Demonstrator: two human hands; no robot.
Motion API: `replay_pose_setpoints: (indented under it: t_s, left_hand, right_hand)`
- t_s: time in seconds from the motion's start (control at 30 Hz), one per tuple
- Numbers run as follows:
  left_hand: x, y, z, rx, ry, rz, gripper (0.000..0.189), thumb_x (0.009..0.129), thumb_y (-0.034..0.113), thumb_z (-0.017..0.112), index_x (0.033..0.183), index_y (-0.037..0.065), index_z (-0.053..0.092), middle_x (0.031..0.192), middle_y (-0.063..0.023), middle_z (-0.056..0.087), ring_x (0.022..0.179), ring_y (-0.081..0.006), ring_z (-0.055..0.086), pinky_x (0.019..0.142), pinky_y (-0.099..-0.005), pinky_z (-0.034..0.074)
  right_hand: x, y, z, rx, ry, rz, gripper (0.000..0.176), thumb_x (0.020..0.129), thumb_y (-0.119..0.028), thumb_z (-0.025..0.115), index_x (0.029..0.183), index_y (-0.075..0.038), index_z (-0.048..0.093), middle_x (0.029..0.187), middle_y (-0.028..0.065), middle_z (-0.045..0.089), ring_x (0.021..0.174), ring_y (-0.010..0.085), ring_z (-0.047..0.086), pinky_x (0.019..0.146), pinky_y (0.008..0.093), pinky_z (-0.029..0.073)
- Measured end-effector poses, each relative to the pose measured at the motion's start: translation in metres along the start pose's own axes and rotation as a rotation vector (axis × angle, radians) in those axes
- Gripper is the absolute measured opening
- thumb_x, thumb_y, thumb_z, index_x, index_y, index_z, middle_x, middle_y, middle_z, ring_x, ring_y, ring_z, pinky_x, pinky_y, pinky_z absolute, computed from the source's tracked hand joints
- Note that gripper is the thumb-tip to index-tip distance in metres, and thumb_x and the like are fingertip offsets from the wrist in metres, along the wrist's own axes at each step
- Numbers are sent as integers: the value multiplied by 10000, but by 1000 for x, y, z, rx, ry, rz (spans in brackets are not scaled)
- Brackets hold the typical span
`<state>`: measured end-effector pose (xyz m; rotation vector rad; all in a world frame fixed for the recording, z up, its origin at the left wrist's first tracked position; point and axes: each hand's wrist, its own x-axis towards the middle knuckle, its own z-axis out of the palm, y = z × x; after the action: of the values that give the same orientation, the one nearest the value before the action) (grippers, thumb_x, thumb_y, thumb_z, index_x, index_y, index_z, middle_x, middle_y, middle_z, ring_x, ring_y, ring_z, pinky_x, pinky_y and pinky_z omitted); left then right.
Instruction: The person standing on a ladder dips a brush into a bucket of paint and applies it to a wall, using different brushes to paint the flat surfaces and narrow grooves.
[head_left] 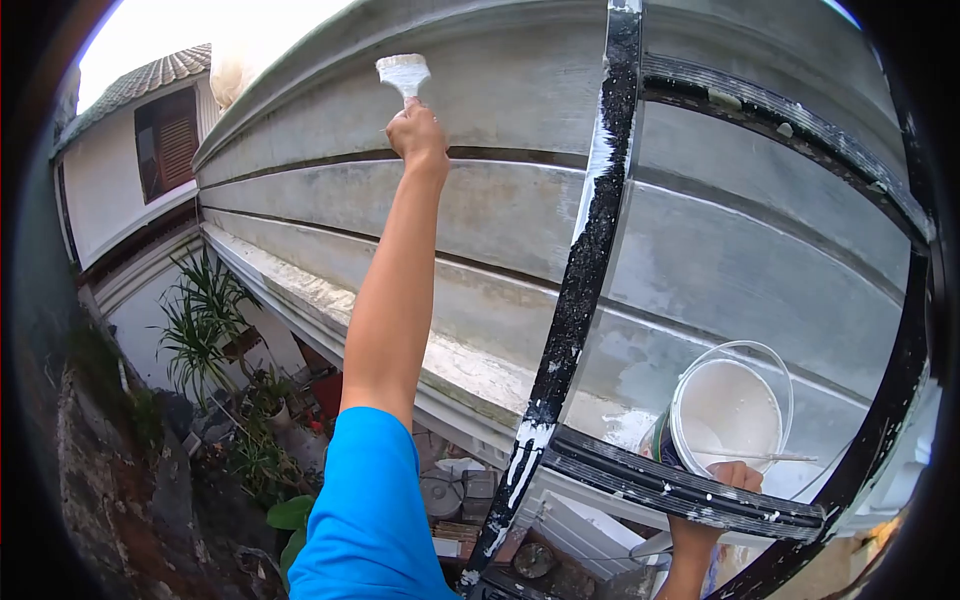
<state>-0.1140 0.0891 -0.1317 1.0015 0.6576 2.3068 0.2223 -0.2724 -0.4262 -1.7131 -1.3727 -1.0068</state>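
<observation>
While a white house with a tiled roof (150, 75) and a brown shuttered window (170, 140) stands at the far left, above potted plants (200, 320) in the yard below, a person in a blue sleeve (365, 500) reaches the left arm straight up a grey, ribbed wall (500, 220). The left hand (416, 132) is closed in a fist round the handle of a paintbrush (403, 73), whose white-loaded bristles lie high on the wall's upper band. To the right, a black metal frame (585, 270) spattered with white paint crosses the near view, one bar running upright and another slanting low. Behind that lower bar, at the near right, the right hand (738, 478) curls its fingers over the near rim of a bucket (660, 442) tipped toward the camera. White paint coats its inside and pools at the bottom, and a thin stick (750, 457) lies across its mouth. A coloured label shows on the bucket's side, its print too small to read.
</observation>
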Motion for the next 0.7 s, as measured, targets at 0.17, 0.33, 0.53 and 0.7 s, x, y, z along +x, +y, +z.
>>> replay_pose_setpoints:
  t_s: [0.17,0.33,0.53,0.7]
  left_hand:
    - [6,-3,62,193,67,106,400,1027,240,478,800,-57,619,705,-131,653,579,-253,620,546,-383,488]
    - [-115,14,111,64,-244,180,436,1055,275,466,827,-67,612,649,-83,590,513,-167,509,506,-381,409]
    - [-191,-17,122,10,-650,245,237,1021,221,577,1005,-3,652,719,-28,579,610,-127,528,608,-327,459]
    - [-114,-24,130,-19,-1002,300,181,972,183,622,912,24,683,756,-30,633,682,-96,576,581,-268,452]
  right_hand:
    - [0,-3,-3,4,-36,56,482,777,-500,743,760,-93,484,807,71,492,881,290,475,845,465,348]
    - [2,-4,-1,-14,-25,44,514,802,-540,718,748,-89,477,798,73,483,863,290,470,833,464,348]
    - [2,-4,-2,21,-25,55,515,821,-562,693,732,-99,487,782,60,476,856,281,477,847,478,344]
    - [0,-2,-9,7,-70,52,525,736,-519,750,774,-56,507,821,111,483,871,323,466,836,485,351]
